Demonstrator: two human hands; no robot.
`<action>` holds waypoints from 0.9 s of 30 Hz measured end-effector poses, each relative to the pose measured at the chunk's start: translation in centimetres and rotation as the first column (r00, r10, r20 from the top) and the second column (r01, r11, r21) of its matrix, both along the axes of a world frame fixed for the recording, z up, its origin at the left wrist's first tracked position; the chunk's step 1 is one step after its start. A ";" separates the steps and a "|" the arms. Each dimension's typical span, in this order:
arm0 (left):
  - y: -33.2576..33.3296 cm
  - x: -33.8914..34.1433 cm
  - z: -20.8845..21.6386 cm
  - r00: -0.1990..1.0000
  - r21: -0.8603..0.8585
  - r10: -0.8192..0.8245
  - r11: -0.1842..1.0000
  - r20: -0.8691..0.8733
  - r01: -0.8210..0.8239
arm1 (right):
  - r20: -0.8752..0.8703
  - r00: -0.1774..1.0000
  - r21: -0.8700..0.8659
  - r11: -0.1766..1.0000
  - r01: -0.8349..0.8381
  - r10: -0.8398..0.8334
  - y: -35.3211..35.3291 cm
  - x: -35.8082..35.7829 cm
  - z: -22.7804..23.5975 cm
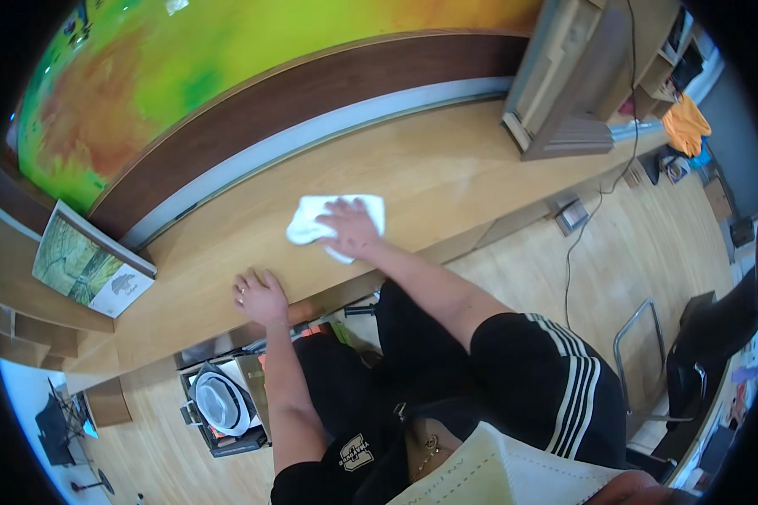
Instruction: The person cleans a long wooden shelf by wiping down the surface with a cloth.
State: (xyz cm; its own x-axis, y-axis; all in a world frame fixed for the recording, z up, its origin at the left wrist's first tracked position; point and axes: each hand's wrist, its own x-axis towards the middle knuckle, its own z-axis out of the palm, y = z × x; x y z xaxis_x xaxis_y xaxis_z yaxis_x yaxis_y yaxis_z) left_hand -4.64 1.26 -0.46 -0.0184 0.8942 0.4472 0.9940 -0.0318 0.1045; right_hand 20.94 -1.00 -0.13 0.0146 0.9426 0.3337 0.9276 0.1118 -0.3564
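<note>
A white cloth (316, 220) is spread on the long light-wood shelf top (446, 164). My right hand (351, 229) lies flat on the cloth with its fingers spread, pressing it against the wood. Further left, near the front edge of the shelf top, my left hand (261, 299) rests on the wood with nothing in it. Its fingers are apart, and one wears a ring.
A large picture book or box (93, 261) leans at the left end. Wooden frames or panels (564, 109) stand at the right end. Below is an open box with a hat (221, 400). A black cable (571, 278) hangs to the floor, near a chair (640, 353).
</note>
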 end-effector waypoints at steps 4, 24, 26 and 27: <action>-0.1 -0.2 -0.3 1.000 -0.004 -0.003 1.000 -0.004 0.003 | 0.025 0.968 0.033 0.968 0.249 -0.249 -5.4 11.3 -0.6; 0.8 0.2 -1.1 0.999 0.058 -0.010 0.998 0.052 0.007 | 0.211 0.709 -0.044 0.718 0.695 -0.673 -10.2 18.8 -0.9; 0.3 0.6 -1.1 0.996 0.107 -0.013 0.994 0.083 0.004 | 0.207 0.750 -0.046 0.760 0.649 -0.628 -9.3 17.5 -1.3; -0.3 0.0 -1.4 0.997 0.103 0.010 0.995 0.078 -0.018 | 0.206 0.755 -0.040 0.766 0.642 -0.622 -9.1 17.0 -1.5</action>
State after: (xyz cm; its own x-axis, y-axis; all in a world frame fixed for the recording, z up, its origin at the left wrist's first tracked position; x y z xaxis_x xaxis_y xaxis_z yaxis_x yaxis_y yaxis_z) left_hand -4.63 0.97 -1.91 -0.0689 0.8428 0.5338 0.9834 -0.0325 0.1783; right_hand 37.99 -10.11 -1.65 0.5715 0.7670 0.2916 0.8198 -0.5492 -0.1622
